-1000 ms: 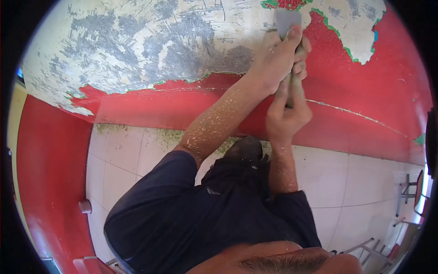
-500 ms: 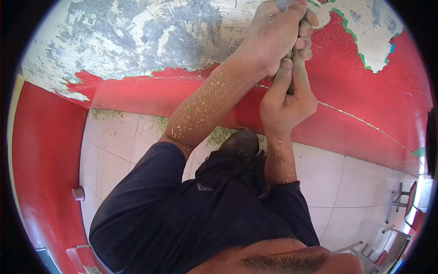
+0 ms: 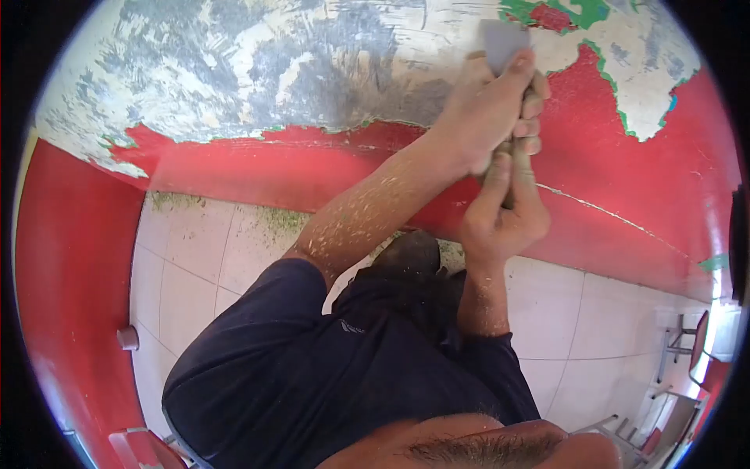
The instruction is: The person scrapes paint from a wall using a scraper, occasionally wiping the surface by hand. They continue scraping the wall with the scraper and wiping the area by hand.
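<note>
A metal-bladed scraper (image 3: pixel 506 45) is gripped by both hands, with the left hand (image 3: pixel 491 108) set higher, closed around it just below the blade, its thumb laid along the blade's lower part and its fingers curled round the far side. The lower end of the handle is pinched by the right hand (image 3: pixel 504 223), nearly closed, between thumb and fingers; most of the handle is hidden by the two hands. The blade, slightly blurred, is held over the pale, stripped area (image 3: pixel 336 47) of the wall, just beside a patch of red paint (image 3: pixel 551 16) edged in green; whether the surface is touched by its edge cannot be told. Below and to the right, the wall is covered by red paint, crossed by a thin pale crack (image 3: pixel 598 207). The left forearm (image 3: pixel 367 207) is speckled with shavings, and a few are caught on the right forearm (image 3: pixel 484 301). Greenish flakes (image 3: pixel 277 221) are scattered over the tiled floor (image 3: pixel 187 238) along the wall's foot. Off to the right, metal-legged chairs (image 3: pixel 687 341) are seen at the edge of the view.
</note>
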### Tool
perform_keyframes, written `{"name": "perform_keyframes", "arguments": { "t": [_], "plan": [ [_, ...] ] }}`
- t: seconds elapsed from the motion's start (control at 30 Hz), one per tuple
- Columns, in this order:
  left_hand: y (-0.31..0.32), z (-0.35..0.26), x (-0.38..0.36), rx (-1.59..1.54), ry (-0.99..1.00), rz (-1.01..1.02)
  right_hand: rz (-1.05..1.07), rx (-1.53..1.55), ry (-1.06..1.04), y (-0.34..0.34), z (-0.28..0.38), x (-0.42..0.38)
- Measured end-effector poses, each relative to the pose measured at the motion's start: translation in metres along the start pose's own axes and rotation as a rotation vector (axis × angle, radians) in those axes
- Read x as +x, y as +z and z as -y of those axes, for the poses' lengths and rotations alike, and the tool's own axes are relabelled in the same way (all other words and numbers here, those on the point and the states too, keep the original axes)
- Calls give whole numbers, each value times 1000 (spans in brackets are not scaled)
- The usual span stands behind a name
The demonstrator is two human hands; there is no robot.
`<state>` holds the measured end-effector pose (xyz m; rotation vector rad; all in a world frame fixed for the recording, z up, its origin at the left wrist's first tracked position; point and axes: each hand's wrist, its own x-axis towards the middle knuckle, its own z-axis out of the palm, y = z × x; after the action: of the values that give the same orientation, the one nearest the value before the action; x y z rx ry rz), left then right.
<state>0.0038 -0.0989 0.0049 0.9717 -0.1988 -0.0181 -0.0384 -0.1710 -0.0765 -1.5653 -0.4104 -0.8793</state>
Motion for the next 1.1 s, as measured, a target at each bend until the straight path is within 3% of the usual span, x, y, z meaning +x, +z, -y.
{"name": "perform_keyframes", "arguments": {
  "t": [0.13,0.23,0.33,0.43,0.57,0.73,0.83,0.93,1.03,1.1],
  "plan": [
    [-6,11,-6,67,2,31,-12,-184,-156,-1,-5,-9],
    [-2,14,-7,-19,-62,13,15,-192,-59,-10,7,-8],
    [0,17,-7,-118,-109,-26,59,-303,-126,-16,4,-7],
    [3,15,-14,-8,-17,9,35,25,84,-17,3,-15],
    [10,-6,5,109,88,30,21,-28,20,-5,11,5],
    [-1,1,2,112,67,47,17,-81,-43,0,-2,-5],
    [-3,5,7,98,60,13,-91,99,-27,9,-4,4],
    [-6,5,7,114,84,52,-12,-104,-108,-3,-2,-10],
    [-3,9,4,82,101,65,51,-175,3,-4,7,8],
    [-4,4,11,68,87,87,2,-220,-78,5,-1,4]
  ]
}}
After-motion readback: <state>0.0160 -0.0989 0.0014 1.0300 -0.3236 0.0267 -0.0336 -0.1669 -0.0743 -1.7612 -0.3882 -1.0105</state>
